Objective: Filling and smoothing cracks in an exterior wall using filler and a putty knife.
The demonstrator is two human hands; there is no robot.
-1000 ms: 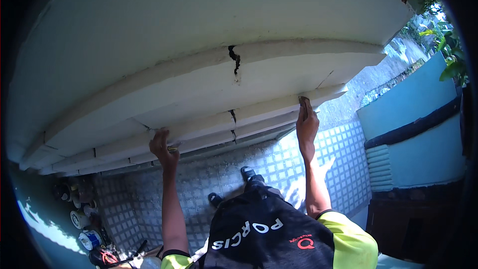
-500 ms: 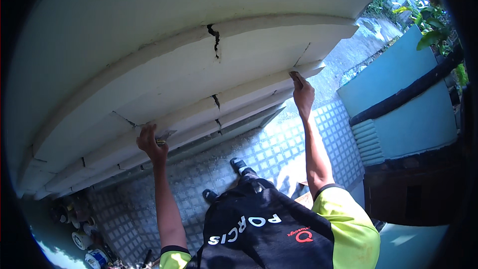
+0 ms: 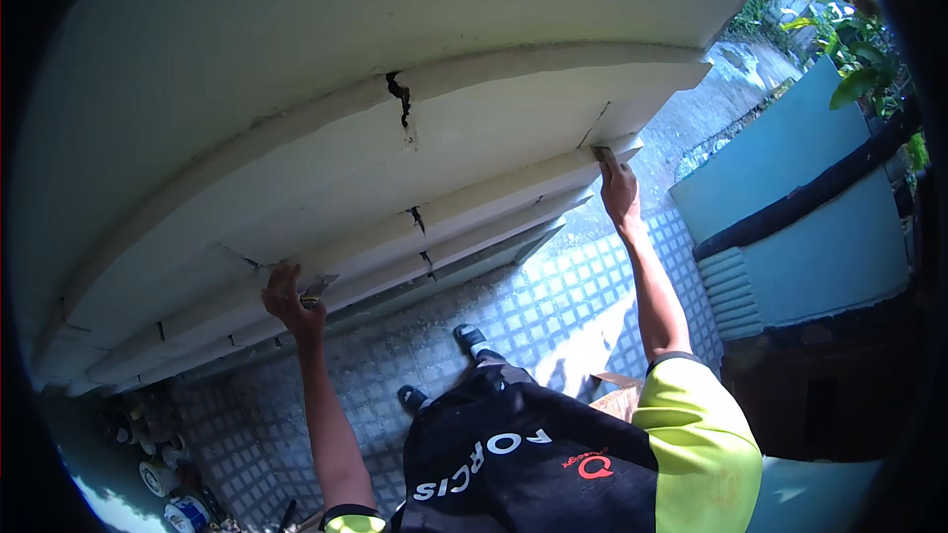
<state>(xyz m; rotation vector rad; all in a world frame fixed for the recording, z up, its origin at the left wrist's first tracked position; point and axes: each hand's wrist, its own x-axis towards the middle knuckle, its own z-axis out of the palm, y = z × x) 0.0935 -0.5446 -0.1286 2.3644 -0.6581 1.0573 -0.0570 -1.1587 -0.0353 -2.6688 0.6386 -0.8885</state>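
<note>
The handle of the scraper (image 3: pixel 318 286) is mostly hidden in the left hand (image 3: pixel 293 304). The small brownish piece (image 3: pixel 599 152) at the right hand's (image 3: pixel 620 192) fingertips is too small to identify. The lower edge crops the black shirt (image 3: pixel 533 479); its right sleeve (image 3: pixel 706 434) partly covers a wooden board (image 3: pixel 618 401). At left, shadow obscures the containers (image 3: pixel 156 477). The dark rim cuts off the leafy plant (image 3: pixel 859 69) at far right.

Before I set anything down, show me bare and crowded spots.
Tiled floor shows bare between the sandaled feet and the light-blue wall, apart from a brown piece. The ledge between left hand and right hand is bare, though cracked. It's crowded at lower left, where containers cluster.
</note>
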